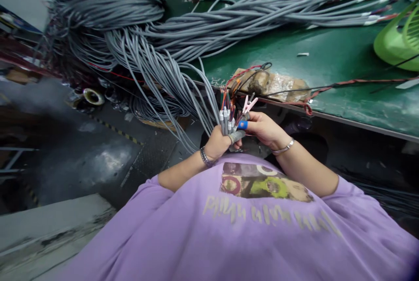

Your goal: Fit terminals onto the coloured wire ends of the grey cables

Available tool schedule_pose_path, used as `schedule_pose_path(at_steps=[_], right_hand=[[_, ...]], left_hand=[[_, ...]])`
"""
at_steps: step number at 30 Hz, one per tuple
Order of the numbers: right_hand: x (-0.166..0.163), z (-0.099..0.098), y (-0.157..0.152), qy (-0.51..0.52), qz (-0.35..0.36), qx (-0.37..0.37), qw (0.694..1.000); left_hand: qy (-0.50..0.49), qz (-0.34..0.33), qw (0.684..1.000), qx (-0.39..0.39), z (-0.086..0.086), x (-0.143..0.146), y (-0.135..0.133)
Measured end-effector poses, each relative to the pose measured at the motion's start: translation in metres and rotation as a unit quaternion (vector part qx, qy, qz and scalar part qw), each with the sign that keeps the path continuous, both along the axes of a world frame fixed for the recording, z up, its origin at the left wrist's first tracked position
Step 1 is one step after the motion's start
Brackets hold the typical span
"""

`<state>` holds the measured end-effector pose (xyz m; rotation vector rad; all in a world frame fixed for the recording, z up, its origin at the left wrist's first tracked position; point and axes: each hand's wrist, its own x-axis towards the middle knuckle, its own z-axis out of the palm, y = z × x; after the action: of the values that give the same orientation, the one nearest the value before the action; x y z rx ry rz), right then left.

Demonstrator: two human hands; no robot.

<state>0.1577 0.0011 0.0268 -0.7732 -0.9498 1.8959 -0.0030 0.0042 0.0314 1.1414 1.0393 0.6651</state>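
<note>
My left hand (218, 141) is closed round a bunch of grey cable ends (225, 120), held upright, with coloured inner wires showing at their tips. My right hand (264, 127) is closed beside them, its blue-taped finger (242, 125) pinching at the wire tips, with a pink clip-like tool (248, 104) sticking up from it. The grey cables (170, 80) run up and left from my left hand into a big bundle. Both hands hover just in front of the green table's edge (343, 117).
Large coils of grey cable (108, 6) pile up on the left, and more bundles (262, 10) lie across the green table. A taped brown fixture (278, 83) with red and black wires sits at the table edge. A green plastic fan (397, 39) stands at the right.
</note>
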Motion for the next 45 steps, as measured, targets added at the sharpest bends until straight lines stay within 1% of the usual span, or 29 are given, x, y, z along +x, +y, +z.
schedule_pose_path(at_steps=[2,4,7,8,10,12,14,17,19,21,25,28,31,33,34,35,37,40,42,45], right_hand=[[0.001,-0.001,-0.001,0.0,0.007,0.007,1.0],[0.006,-0.004,0.0,-0.004,-0.008,0.004,1.0],[0.017,-0.009,0.003,-0.037,-0.069,-0.037,0.996],[0.021,-0.011,0.003,-0.047,-0.074,-0.057,0.995],[0.025,-0.012,0.002,-0.06,-0.056,-0.086,0.993],[0.025,-0.013,0.0,-0.07,-0.05,-0.088,0.992],[0.02,-0.014,-0.002,-0.073,-0.074,-0.074,0.992],[0.011,-0.014,-0.003,-0.068,-0.119,-0.042,0.99],[0.005,-0.015,-0.002,-0.07,-0.136,-0.027,0.988],[0.0,-0.015,0.0,-0.072,-0.143,-0.027,0.987],[-0.005,-0.015,0.001,-0.06,-0.148,-0.038,0.986],[-0.001,-0.018,0.0,-0.031,-0.146,-0.052,0.988],[0.009,-0.024,0.0,0.021,-0.102,-0.07,0.992],[0.016,-0.027,0.003,0.059,-0.067,-0.09,0.992],[0.019,-0.028,0.005,0.073,-0.064,-0.102,0.99],[0.02,-0.028,0.008,0.081,-0.073,-0.111,0.988],[0.017,-0.026,0.016,0.084,-0.114,-0.119,0.983],[0.008,-0.02,0.025,0.078,-0.171,-0.105,0.977],[0.003,-0.017,0.029,0.078,-0.189,-0.092,0.975],[-0.002,-0.015,0.029,0.09,-0.194,-0.077,0.974]], left_hand=[[0.013,-0.015,1.0,-0.007,0.001,-0.001,0.001],[0.008,-0.008,1.0,-0.009,0.001,-0.001,0.001],[-0.023,0.036,0.999,-0.008,0.0,0.001,0.0],[-0.032,0.052,0.998,-0.009,-0.001,0.002,-0.001],[-0.045,0.081,0.996,-0.014,-0.002,0.003,-0.002],[-0.051,0.095,0.994,-0.014,-0.003,0.004,-0.002],[-0.052,0.092,0.994,-0.009,-0.004,0.004,-0.001],[-0.052,0.063,0.997,-0.004,-0.005,0.001,-0.001],[-0.051,0.043,0.998,0.0,-0.006,-0.001,-0.001],[-0.053,0.044,0.998,0.004,-0.007,-0.002,-0.001],[-0.067,0.091,0.994,-0.007,-0.008,0.0,-0.002],[-0.089,0.124,0.988,-0.018,-0.005,0.002,-0.003],[-0.109,0.143,0.983,-0.039,0.0,0.004,-0.003],[-0.118,0.143,0.981,-0.051,0.002,0.004,-0.003],[-0.122,0.139,0.981,-0.054,0.004,0.005,-0.003],[-0.125,0.133,0.982,-0.055,0.005,0.006,-0.003],[-0.129,0.12,0.983,-0.05,0.005,0.007,-0.002],[-0.122,0.119,0.984,-0.045,0.005,0.012,-0.001],[-0.113,0.128,0.984,-0.047,0.004,0.015,-0.001],[-0.112,0.134,0.984,-0.042,0.004,0.019,-0.001]])
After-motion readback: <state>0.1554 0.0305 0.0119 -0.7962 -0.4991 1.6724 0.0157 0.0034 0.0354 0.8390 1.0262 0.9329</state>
